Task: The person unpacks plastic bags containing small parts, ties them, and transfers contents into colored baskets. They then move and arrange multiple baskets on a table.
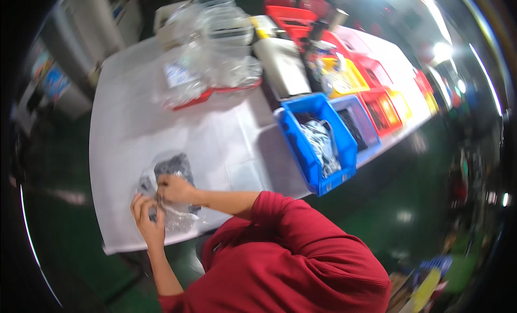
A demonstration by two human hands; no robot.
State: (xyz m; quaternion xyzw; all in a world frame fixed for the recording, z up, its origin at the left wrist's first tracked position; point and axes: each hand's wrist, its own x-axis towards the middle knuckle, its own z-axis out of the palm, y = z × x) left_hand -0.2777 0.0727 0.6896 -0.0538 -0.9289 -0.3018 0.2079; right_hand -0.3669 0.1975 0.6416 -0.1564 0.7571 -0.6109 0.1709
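Observation:
A clear plastic bag with dark grey contents lies near the front left corner of the white table; blur hides what the contents are. My right hand is closed on the bag's middle, its fingers pinched together. Just to the left and a little nearer, my left hand curls its fingers and thumb around the bag's left edge. The two hands are close together, and the fingertips are partly hidden.
A blue bin holding bundled pale cables stands at the table's right edge, beside a grey-purple basket. Red and yellow bins line up behind. Clear plastic tubs and bagged items on a red tray stand farther back.

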